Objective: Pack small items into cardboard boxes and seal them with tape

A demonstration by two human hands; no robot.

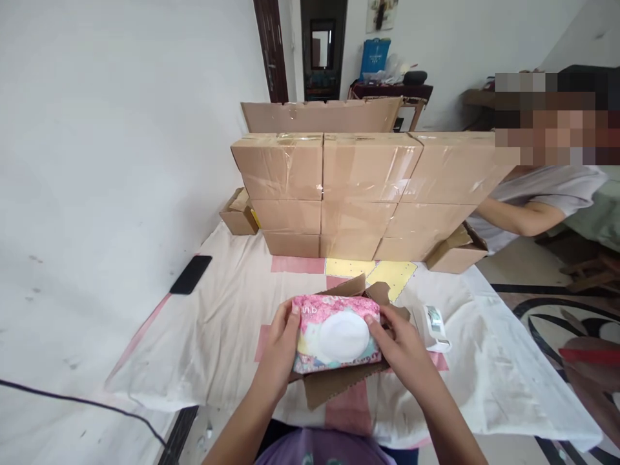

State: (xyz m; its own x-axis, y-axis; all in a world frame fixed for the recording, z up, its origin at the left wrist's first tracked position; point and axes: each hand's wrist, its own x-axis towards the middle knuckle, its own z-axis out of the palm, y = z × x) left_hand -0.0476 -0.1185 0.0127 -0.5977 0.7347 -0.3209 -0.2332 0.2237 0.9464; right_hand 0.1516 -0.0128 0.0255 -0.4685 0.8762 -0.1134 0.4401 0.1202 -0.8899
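Observation:
A pink floral pack of wipes (334, 332) with a round white lid sits over an open cardboard box (339, 381) near the table's front edge. My left hand (278, 352) grips the pack's left end, fingers wrapped round it. Closed on the right end is my right hand (400, 345). The box's flaps stick out behind and below the pack; its inside is hidden.
A white tape dispenser (433, 326) lies just right of my right hand. Sealed cardboard boxes (358, 187) are stacked in a wall at the table's back. A black phone (190, 274) lies at the left. A person's arm (513, 216) reaches in from the right behind the boxes.

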